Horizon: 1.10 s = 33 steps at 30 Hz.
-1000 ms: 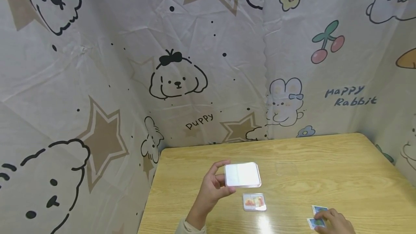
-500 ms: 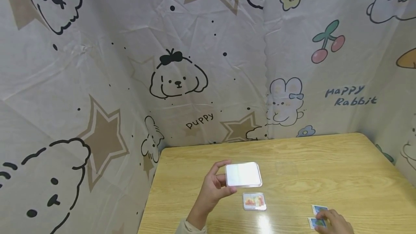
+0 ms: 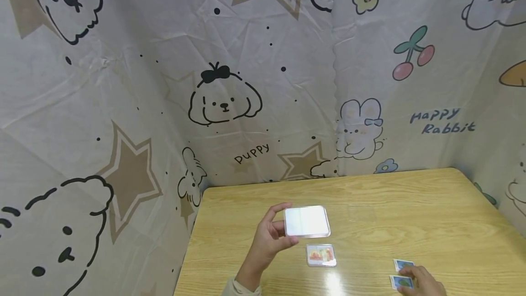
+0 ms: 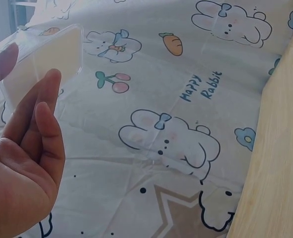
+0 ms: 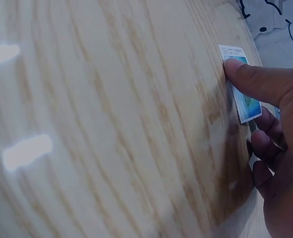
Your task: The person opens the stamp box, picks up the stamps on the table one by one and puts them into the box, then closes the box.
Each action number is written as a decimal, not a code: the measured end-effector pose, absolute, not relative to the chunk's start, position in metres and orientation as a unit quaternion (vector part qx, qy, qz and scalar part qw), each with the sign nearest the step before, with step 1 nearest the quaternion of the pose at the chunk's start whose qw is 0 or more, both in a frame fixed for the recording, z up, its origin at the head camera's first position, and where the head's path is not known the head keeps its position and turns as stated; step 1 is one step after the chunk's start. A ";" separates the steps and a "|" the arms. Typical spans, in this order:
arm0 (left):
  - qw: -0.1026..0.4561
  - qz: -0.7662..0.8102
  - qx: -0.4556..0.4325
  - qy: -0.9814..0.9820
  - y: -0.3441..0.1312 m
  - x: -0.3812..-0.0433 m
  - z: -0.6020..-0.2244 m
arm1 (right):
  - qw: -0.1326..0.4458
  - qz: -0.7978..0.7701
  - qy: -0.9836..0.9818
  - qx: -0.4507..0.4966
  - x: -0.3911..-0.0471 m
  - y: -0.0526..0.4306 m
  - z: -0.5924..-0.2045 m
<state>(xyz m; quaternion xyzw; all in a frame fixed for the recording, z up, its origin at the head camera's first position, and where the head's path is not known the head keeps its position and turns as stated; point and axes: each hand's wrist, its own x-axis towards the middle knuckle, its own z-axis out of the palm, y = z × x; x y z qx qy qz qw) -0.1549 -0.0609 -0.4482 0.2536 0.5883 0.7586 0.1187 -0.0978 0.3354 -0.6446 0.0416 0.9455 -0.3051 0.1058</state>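
Note:
In the head view my left hand [image 3: 263,243] holds up a clear plastic case [image 3: 307,221] with a whitish face, thumb below and index finger above its left edge. The left wrist view shows the same case [image 4: 47,59] tilted between thumb and fingers. At the lower right, my right hand [image 3: 423,282] pinches a small blue-green postage stamp [image 3: 399,282] low over the table. In the right wrist view my thumb lies across this stamp [image 5: 248,106], whose edge looks perforated. A similar stamp [image 3: 402,265] lies just behind it, partly covered by my fingers.
A second clear case [image 3: 321,256] with an orange-red picture inside lies on the wooden table [image 3: 246,195], below the held case. A faint transparent rectangle [image 3: 361,214] lies farther back. A printed curtain [image 3: 263,81] hangs behind the table.
Both hands stay almost in place. The right hand and the stamp at its fingertips show only a tiny shift; the left hand keeps holding the case.

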 end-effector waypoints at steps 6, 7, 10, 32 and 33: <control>0.114 0.756 0.259 0.590 -0.062 -0.155 -0.449 | 0.110 -0.292 0.949 0.043 -0.097 0.336 -0.646; 0.114 0.756 0.259 0.590 -0.062 -0.155 -0.449 | 0.109 -0.289 0.950 0.041 -0.098 0.337 -0.647; 0.115 0.756 0.260 0.589 -0.062 -0.155 -0.450 | 0.109 -0.291 0.950 0.041 -0.098 0.339 -0.649; 0.119 0.760 0.258 0.585 -0.063 -0.154 -0.450 | 0.118 -0.402 0.901 0.111 -0.095 0.342 -0.644; 0.118 0.759 0.259 0.585 -0.063 -0.154 -0.450 | 0.121 -0.410 0.897 0.114 -0.095 0.342 -0.643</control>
